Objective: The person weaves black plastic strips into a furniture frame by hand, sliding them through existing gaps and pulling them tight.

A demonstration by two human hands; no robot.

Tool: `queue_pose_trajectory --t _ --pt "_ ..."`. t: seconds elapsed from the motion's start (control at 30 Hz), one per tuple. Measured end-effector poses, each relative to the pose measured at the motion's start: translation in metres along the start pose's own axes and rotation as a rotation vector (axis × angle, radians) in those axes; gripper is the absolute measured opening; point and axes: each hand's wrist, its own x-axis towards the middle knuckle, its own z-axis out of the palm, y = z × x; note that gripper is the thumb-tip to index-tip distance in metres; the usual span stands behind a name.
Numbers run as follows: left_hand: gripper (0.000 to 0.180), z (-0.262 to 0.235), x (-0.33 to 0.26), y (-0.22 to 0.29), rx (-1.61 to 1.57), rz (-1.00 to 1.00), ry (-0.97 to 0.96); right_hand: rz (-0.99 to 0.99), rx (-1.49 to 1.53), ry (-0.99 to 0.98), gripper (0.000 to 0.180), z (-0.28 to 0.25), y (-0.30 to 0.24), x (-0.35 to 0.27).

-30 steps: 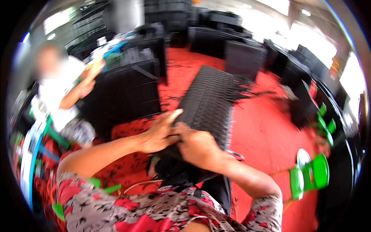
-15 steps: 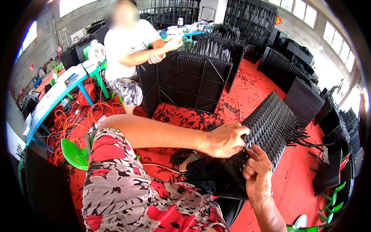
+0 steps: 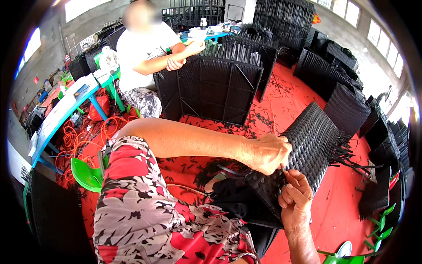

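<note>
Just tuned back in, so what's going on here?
A person has both bare hands at the near part of a black woven panel. The left hand is curled at its edge, and the right hand is close by, fingers bent; what they pinch is too small to tell. Loose strands stick out from the panel's right side. Beyond, a co-worker in a white top is beside another black panel.

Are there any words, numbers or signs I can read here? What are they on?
None can be read clearly.
White shirt: small dark marks, too blurred.
White bottle at the back: too small.
Orange-red paper high up: too small.
Black woven panel in front: no writing visible.
</note>
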Motion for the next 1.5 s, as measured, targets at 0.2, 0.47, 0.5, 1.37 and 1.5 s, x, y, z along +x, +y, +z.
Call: queue_pose_trajectory --t 0.2,0.47,0.5,1.37,1.5 --pt "0.008 0.001 0.014 0.005 -0.005 -0.049 -0.156 -0.029 -0.071 0.045 0.033 -0.005 -0.003 -0.009" --pt "0.008 -0.004 0.024 0.009 -0.376 -0.27 -0.207 -0.021 -0.151 0.038 0.03 -0.012 -0.003 -0.014" --pt "0.008 -0.004 0.025 0.008 -0.376 -0.268 -0.203 -0.024 -0.162 0.031 0.029 -0.012 -0.003 -0.013" --pt "0.007 0.002 0.067 0.01 -0.072 -0.135 -0.388 -0.185 -0.273 0.041 0.022 -0.011 0.004 -0.018" --pt "0.007 -0.007 0.055 0.032 -0.013 -0.091 -0.27 -0.122 -0.287 0.048 0.024 -0.013 0.001 -0.021"
